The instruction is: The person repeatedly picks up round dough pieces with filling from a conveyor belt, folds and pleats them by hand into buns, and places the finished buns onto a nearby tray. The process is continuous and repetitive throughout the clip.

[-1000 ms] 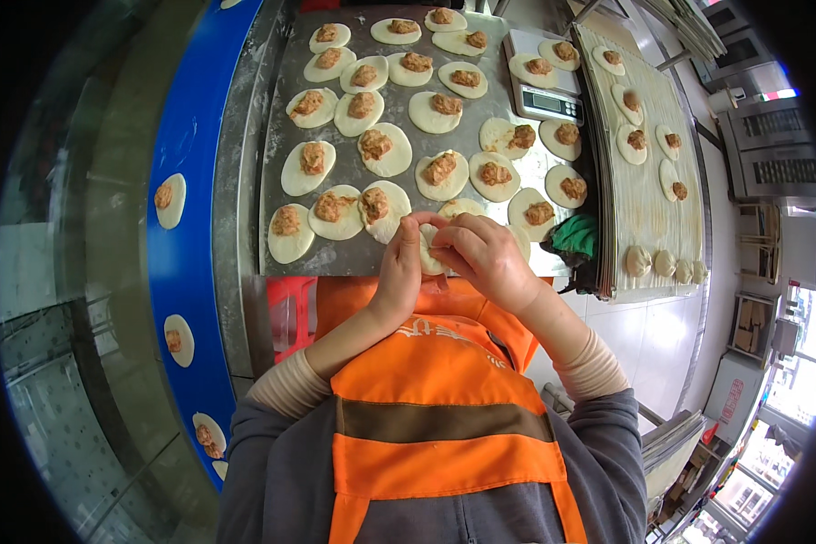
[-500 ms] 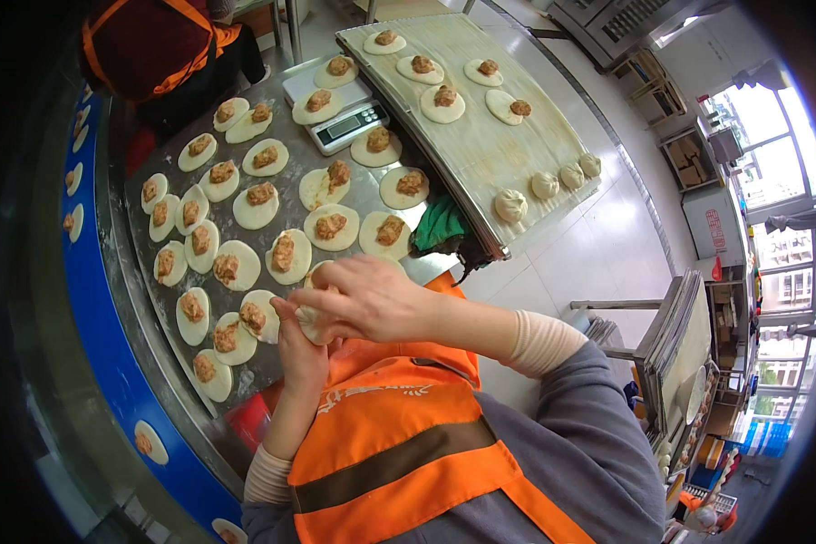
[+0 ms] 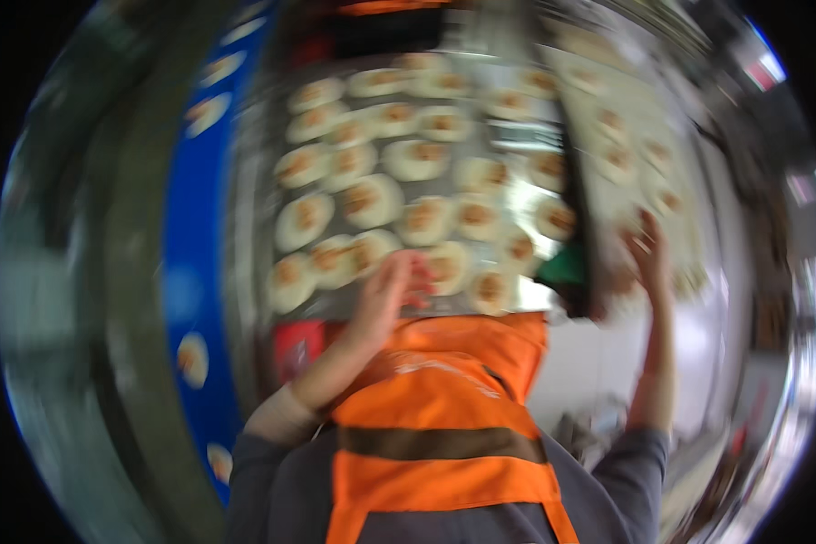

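Hands hovering apart, grips unclear | dough round (image 3: 446, 267) lying right of nearer left hand (image 3: 388, 299) | right hand (image 3: 648, 258) by tray (image 3: 621, 204)

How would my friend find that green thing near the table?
Start at the metal table covered in dough rounds with filling. Go to its near right corner, just left of the long tray. The green bundle there, maybe cloth, stands out by its colour from the pale dough nearby.

Pale dough (image 3: 386, 205), blue belt (image 3: 192, 231), orange apron (image 3: 437, 401) — brown-striped
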The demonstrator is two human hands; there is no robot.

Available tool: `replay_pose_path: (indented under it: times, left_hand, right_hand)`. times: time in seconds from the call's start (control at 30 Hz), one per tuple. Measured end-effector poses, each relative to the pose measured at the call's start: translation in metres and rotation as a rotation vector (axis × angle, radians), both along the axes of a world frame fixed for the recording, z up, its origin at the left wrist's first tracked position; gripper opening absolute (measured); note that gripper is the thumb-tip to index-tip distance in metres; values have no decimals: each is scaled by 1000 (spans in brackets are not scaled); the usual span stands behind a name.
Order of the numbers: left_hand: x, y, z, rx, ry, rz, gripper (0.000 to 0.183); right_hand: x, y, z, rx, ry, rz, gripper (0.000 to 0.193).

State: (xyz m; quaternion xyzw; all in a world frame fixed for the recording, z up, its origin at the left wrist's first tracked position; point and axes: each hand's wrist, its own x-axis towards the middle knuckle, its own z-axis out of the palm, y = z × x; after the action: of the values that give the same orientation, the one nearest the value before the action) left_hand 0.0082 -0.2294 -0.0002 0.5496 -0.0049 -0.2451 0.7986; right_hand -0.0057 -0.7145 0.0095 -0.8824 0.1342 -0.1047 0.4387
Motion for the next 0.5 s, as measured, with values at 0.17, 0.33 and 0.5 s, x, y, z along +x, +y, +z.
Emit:
replay_pose_path:
  times: [0.17,0.33,0.5]
  left_hand:
    - [-32,93,4,130,-113,270,31]
    - [-83,205,22,486,-129,694,23]
    - [-187,343,25,1435,-34,1137,27]
  right_hand:
    - [13,-14,4,-594,214,263,61]
    - [72,69,73,-451,-14,271,56]
    - [147,218,70,-392,54,805,44]
